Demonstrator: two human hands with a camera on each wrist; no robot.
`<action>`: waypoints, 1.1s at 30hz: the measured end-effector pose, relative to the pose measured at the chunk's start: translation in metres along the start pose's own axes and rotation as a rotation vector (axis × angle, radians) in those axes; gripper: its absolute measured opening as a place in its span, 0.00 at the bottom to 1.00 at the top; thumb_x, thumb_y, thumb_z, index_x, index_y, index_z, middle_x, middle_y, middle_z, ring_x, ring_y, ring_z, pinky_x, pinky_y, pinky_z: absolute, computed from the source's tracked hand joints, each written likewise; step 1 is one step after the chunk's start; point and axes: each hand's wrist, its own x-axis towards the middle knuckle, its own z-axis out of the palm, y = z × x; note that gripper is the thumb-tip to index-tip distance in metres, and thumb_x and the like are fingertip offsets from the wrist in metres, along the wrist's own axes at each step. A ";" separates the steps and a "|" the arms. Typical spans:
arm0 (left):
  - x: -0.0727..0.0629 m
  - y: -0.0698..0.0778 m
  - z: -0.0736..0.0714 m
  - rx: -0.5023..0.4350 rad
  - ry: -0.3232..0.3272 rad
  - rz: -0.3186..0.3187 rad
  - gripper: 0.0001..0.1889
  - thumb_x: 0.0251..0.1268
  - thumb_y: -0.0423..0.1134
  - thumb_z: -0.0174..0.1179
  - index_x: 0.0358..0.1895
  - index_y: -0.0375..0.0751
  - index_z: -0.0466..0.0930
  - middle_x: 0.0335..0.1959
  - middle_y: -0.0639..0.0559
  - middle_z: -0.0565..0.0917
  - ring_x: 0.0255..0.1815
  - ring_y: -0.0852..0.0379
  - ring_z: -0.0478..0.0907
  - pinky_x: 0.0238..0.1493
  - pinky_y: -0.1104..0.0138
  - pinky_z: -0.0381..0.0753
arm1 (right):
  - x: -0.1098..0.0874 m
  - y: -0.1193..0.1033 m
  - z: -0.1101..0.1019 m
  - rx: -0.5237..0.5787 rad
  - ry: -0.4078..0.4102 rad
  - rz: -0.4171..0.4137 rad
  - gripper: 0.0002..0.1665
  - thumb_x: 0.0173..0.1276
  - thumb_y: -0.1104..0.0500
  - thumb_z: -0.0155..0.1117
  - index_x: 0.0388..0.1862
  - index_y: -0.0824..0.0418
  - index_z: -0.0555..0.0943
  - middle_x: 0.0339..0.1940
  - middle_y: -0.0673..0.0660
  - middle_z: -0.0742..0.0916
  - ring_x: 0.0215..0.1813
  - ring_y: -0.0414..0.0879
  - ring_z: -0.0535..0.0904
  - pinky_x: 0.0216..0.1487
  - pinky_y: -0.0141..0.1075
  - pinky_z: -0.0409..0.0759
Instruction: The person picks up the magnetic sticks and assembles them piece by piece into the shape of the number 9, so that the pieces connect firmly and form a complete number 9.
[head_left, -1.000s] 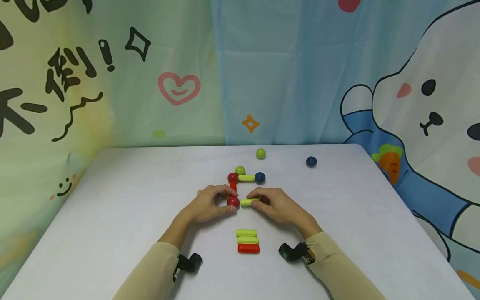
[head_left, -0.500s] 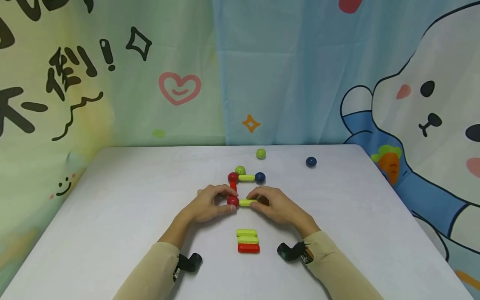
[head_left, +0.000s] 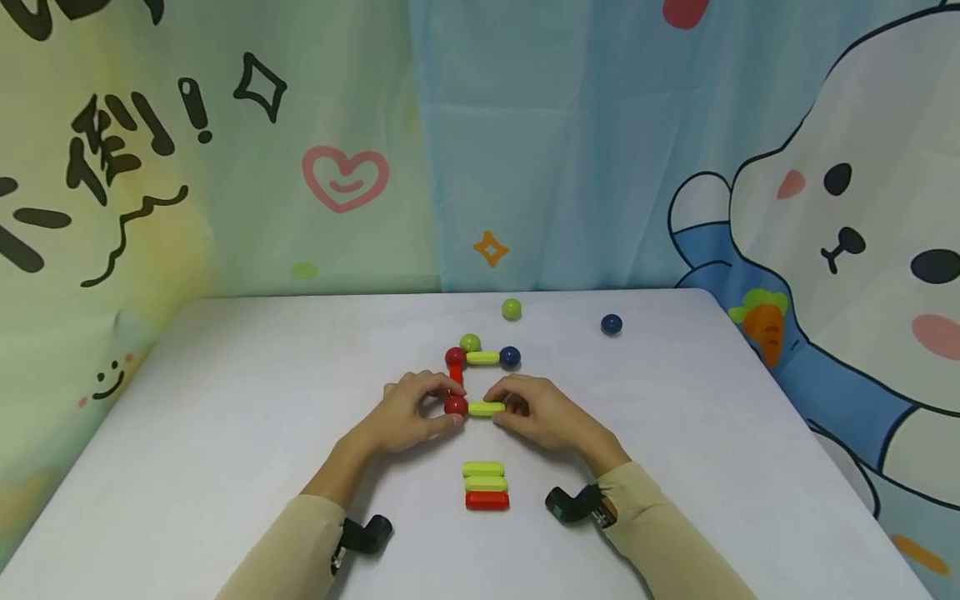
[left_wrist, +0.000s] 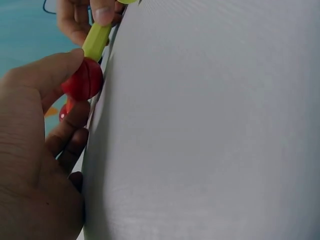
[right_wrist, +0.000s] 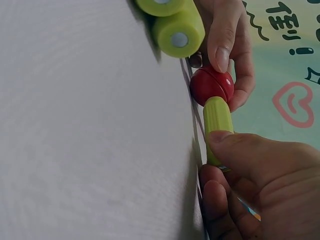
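Observation:
My left hand (head_left: 408, 412) grips a red ball (head_left: 454, 406) between thumb and fingers. A yellow-green rod (head_left: 483, 408) is pinched at its right end by my right hand (head_left: 546, 414); its other end touches that ball. From the same ball a red rod (head_left: 456, 375), partly behind my left fingers, runs back to a second red ball (head_left: 455, 357). Joined there is another yellow-green rod (head_left: 483, 357), ending at a blue ball (head_left: 510, 358). A green ball (head_left: 470, 342) sits just behind, seemingly touching the second red ball.
Nearer the front of the white table (head_left: 225, 433), two yellow-green rods (head_left: 483, 470) and a red rod (head_left: 487, 501) lie side by side. Toward the back edge are a loose green ball (head_left: 512, 309) and a loose blue ball (head_left: 611, 324). A printed curtain (head_left: 555, 167) hangs behind.
The yellow-green rod in my right hand has moved left, closing a small gap to the red ball. My right fingers now sit at its right end. The head view has shifted slightly.

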 end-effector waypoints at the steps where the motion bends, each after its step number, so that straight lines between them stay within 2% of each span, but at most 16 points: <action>1: 0.000 0.000 0.000 0.005 -0.001 0.000 0.18 0.63 0.50 0.71 0.56 0.65 0.81 0.49 0.66 0.81 0.58 0.57 0.72 0.55 0.54 0.61 | 0.000 0.000 0.000 0.000 0.000 -0.005 0.14 0.71 0.61 0.70 0.54 0.51 0.83 0.45 0.46 0.84 0.40 0.40 0.77 0.45 0.33 0.79; 6: -0.001 0.001 -0.001 -0.001 -0.006 0.007 0.18 0.64 0.51 0.70 0.56 0.64 0.82 0.49 0.65 0.80 0.57 0.59 0.73 0.55 0.55 0.61 | -0.002 0.000 0.000 0.010 -0.002 -0.013 0.14 0.71 0.60 0.70 0.54 0.51 0.83 0.46 0.47 0.84 0.40 0.40 0.77 0.44 0.33 0.79; 14: -0.001 0.001 -0.009 -0.120 0.005 -0.007 0.14 0.65 0.48 0.70 0.53 0.57 0.84 0.47 0.59 0.81 0.51 0.57 0.75 0.57 0.55 0.72 | 0.001 -0.003 0.002 0.027 -0.004 -0.020 0.14 0.72 0.61 0.69 0.55 0.53 0.83 0.47 0.49 0.84 0.42 0.40 0.78 0.46 0.33 0.80; 22: 0.001 0.006 -0.007 -0.028 0.014 -0.007 0.15 0.62 0.51 0.72 0.51 0.62 0.83 0.45 0.62 0.80 0.50 0.60 0.76 0.52 0.55 0.63 | -0.001 -0.003 0.000 0.018 0.006 -0.002 0.14 0.72 0.60 0.69 0.54 0.52 0.83 0.46 0.48 0.85 0.42 0.40 0.78 0.46 0.34 0.79; 33: 0.005 0.012 -0.002 0.012 0.020 -0.003 0.15 0.61 0.49 0.73 0.50 0.59 0.83 0.43 0.61 0.77 0.46 0.61 0.74 0.48 0.56 0.67 | -0.003 0.000 0.000 0.040 0.021 -0.002 0.13 0.71 0.60 0.70 0.53 0.53 0.83 0.47 0.48 0.85 0.42 0.40 0.80 0.47 0.34 0.80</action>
